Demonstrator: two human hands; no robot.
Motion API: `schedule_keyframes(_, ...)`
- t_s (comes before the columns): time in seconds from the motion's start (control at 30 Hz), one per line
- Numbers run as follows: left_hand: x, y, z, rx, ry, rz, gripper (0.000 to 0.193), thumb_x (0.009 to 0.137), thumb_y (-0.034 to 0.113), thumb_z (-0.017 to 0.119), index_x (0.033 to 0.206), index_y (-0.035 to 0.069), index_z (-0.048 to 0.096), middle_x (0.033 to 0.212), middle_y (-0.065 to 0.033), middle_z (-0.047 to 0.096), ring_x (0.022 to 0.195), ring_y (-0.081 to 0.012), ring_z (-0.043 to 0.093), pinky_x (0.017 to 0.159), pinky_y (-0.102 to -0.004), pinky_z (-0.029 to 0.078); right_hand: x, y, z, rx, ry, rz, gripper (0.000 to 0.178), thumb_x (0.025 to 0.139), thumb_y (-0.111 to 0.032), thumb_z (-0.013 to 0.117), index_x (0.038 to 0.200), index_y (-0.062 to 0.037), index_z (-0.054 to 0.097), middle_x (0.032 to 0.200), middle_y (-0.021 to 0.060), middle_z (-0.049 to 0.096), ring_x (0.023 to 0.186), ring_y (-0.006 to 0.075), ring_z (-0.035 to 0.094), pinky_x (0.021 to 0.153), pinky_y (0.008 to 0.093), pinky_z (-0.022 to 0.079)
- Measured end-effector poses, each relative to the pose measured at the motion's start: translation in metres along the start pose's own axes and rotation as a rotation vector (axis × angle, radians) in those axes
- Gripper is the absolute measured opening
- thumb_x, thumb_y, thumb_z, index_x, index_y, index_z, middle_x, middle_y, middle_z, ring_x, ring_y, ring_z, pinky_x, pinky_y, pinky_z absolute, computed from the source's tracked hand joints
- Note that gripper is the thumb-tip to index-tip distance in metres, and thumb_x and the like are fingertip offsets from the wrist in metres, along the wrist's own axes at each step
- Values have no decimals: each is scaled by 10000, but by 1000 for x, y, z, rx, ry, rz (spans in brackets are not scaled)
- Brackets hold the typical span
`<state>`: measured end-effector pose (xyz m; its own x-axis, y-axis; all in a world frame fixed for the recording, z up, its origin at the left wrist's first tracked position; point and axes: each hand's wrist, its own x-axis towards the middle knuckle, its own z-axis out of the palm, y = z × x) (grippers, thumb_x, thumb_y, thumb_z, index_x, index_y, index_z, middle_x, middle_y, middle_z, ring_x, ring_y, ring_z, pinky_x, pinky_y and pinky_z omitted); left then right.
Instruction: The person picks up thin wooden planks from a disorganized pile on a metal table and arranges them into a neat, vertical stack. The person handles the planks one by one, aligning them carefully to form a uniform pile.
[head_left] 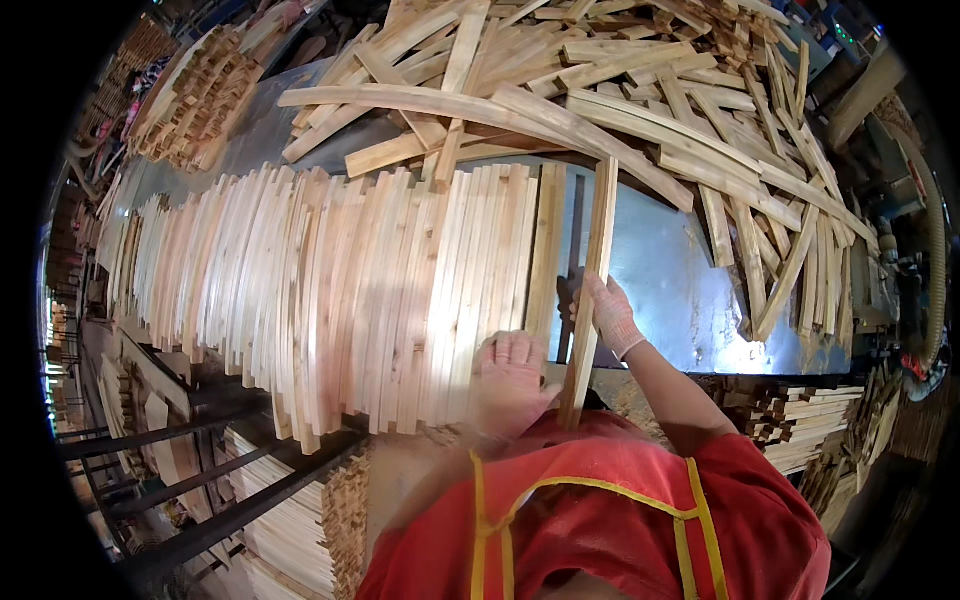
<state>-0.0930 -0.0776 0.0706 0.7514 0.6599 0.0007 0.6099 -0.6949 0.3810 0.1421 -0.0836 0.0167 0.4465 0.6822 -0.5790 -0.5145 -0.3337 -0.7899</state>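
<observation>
My right hand point(612, 312), in a thin pale glove, grips a long wooden slat point(598, 235) near its middle. The slat stands apart from the row, its near end close to my red apron. My left hand point(508, 385), slightly blurred, lies with fingers extended over the near ends at the right end of a row of wooden slats point(380, 290). These lie side by side, pressed close together. A darker slat point(545, 250) forms the right end of the row, just beyond my left fingers.
A loose heap of wooden slats point(650, 110) covers the far side of the metal table point(660, 290). A stack of slats point(195, 95) stands at the far left. Dark metal rails point(220, 480) run below the row, and more stacked slats point(800, 420) sit under the table's right side.
</observation>
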Motion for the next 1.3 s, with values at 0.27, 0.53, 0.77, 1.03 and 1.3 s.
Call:
schedule_keyframes(0.27,-5,12,46,206,-66,-165,651,888,163,665,1525,69,569,1509,-157,576,1458,-365,499,1230,-564,346,18,-33,-20,-1087,-161,14,775,1082,-635,451,1310,67,688,1146,308,759,1126,454,724,1027,494,539)
schedule_keyframes(0.53,34,28,36,266,-41,-408,865,849,319,781,1607,69,449,1618,-173,461,1524,-389,410,1224,-570,343,91,-112,21,-1242,-672,-479,596,1029,-523,535,1270,-13,727,1236,276,745,1171,440,703,1046,492,528)
schedule_keyframes(0.77,52,11,54,424,-1,-357,951,802,430,826,1581,45,439,1610,-199,438,1510,-420,397,1249,-587,314,214,-263,-139,-1703,457,-1033,756,821,-525,767,1434,-106,623,1338,168,727,1264,404,664,1071,465,533)
schedule_keyframes(1.03,42,7,50,317,12,-373,891,828,400,794,1565,33,453,1619,-203,426,1498,-433,401,1260,-600,289,112,-218,-144,-1784,-57,-281,589,846,-444,728,1288,-56,714,1209,247,748,1194,422,704,1028,495,566)
schedule_keyframes(1.3,34,4,56,308,54,-311,969,858,547,773,1600,23,436,1625,-199,426,1516,-442,371,1293,-595,228,10,-171,-116,-1256,149,-388,727,928,-521,700,1476,-53,602,1232,249,742,1174,421,710,1046,495,548)
